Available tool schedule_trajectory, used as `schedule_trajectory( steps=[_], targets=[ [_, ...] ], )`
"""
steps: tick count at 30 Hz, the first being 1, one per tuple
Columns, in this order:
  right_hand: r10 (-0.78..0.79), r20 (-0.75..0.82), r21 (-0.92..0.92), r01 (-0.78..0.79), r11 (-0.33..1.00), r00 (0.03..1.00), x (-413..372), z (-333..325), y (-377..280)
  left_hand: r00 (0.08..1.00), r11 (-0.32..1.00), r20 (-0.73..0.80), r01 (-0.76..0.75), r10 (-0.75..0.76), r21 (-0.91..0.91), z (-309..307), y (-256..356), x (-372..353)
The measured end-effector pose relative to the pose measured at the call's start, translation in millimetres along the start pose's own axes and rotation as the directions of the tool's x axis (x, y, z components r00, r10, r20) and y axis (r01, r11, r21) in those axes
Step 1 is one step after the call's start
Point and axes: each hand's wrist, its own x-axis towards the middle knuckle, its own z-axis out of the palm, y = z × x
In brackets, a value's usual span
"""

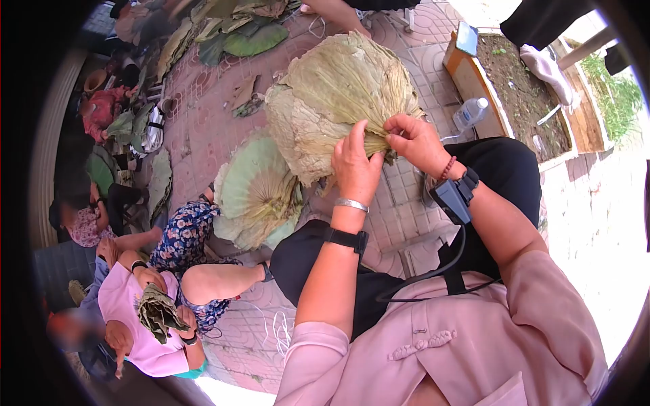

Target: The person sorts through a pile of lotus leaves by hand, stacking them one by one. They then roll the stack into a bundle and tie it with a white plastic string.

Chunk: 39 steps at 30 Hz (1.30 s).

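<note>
A big bundle of dried lotus leaves [338, 95], pale yellow-green and wrinkled, fans out in front of me. Its folds gather toward a narrow end near my knees. My right hand [416, 143] pinches that gathered end between thumb and fingers. Against the near edge, just left of the pinch, my left hand [357, 166] grips the leaf, with its fingers lying along the surface. Part of the leaf beneath both hands is hidden. Beside my left knee, a second spread of pale green dried leaves [254, 193] rests low over the paving.
A person in a pink top [128, 308] sits at left, holding a rolled dried leaf [160, 311]. Green leaves [256, 40] lie on the paving beyond. A plastic bottle [470, 114] stands by a wooden planter [504, 88] at right. White string [276, 331] lies at lower left.
</note>
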Motion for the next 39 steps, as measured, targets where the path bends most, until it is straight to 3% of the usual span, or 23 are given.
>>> schedule_trajectory(
  steps=[2, 4, 6, 7, 9, 11, 13, 14, 16, 26, 29, 31, 32, 34, 35, 37, 38, 39],
  targets=[
    [-0.008, 0.039, -0.006, 0.008, 1.000, 0.999, 0, -2, 1, 1.000, 1.000, -0.003, -0.006, 0.006, -0.009, -2, 2, -1],
    [-0.016, 0.079, -0.012, 0.017, 1.000, 0.997, 1, -2, 2, 0.992, 0.983, 0.090, -0.100, 0.087, 0.154, 0, -6, -2],
    [0.022, -0.110, 0.071, -0.014, 0.997, 0.994, 1, 2, 3, 0.992, 0.983, 0.079, -0.105, 0.094, 0.150, 3, -9, -3],
    [0.019, -0.108, 0.071, -0.012, 0.997, 0.994, 2, 0, 4, 0.993, 0.983, 0.067, -0.108, 0.099, 0.145, 5, -12, -4],
    [0.338, -0.111, 0.088, -0.330, 0.940, 0.935, 5, -8, 0, 0.993, 0.989, 0.073, -0.098, 0.090, 0.114, 2, -10, -3],
    [0.418, -0.047, 0.041, -0.417, 0.908, 0.907, 4, -13, -3, 0.993, 0.993, 0.082, -0.090, 0.083, 0.082, 0, -11, -2],
    [0.571, 0.232, 0.221, -0.615, 0.757, 0.787, 2, -16, -3, 0.990, 0.991, 0.097, -0.113, 0.106, 0.066, 0, -14, -3],
    [0.572, 0.231, 0.220, -0.614, 0.758, 0.787, 0, -15, -4, 0.990, 0.991, 0.096, -0.113, 0.107, 0.065, 1, -16, -2],
    [0.509, 0.319, 0.463, -0.600, 0.652, 0.800, -3, -12, -5, 0.991, 0.993, 0.077, -0.112, 0.110, 0.027, 3, -18, -2],
    [0.516, 0.276, 0.517, -0.578, 0.632, 0.811, -2, -6, 4, 0.998, 0.981, 0.009, -0.061, 0.064, -0.182, 1, -21, 3],
    [0.487, 0.291, 0.543, -0.561, 0.624, 0.824, -2, -7, 1, 0.998, 0.942, 0.027, 0.062, -0.056, -0.329, 0, -19, 3],
    [0.489, 0.286, 0.529, -0.561, 0.637, 0.824, -3, -7, 0, 0.959, 0.846, 0.085, 0.279, -0.271, -0.455, -3, -16, 5],
    [0.489, 0.286, 0.530, -0.561, 0.635, 0.824, -2, -6, 1, 0.959, 0.846, 0.086, 0.279, -0.270, -0.454, -4, -18, 5],
    [0.486, 0.279, 0.526, -0.555, 0.644, 0.828, -1, -6, 4, 0.933, 0.724, 0.137, 0.345, -0.332, -0.598, -4, -23, 8],
    [0.486, 0.277, 0.528, -0.554, 0.644, 0.829, -1, -6, 2, 0.934, 0.724, 0.138, 0.344, -0.330, -0.597, -3, -25, 7],
    [0.414, 0.294, 0.568, -0.506, 0.649, 0.861, -1, -7, -2, 0.989, 0.927, 0.123, 0.117, -0.078, -0.356, 0, -29, 3],
    [0.414, 0.293, 0.568, -0.505, 0.649, 0.862, 0, -6, -2, 0.999, 0.977, 0.045, -0.005, 0.015, -0.215, -1, -21, 0],
    [0.387, 0.280, 0.551, -0.478, 0.685, 0.878, 0, -6, -1, 0.999, 0.976, 0.046, -0.005, 0.015, -0.216, -4, -10, -1]
  ],
)
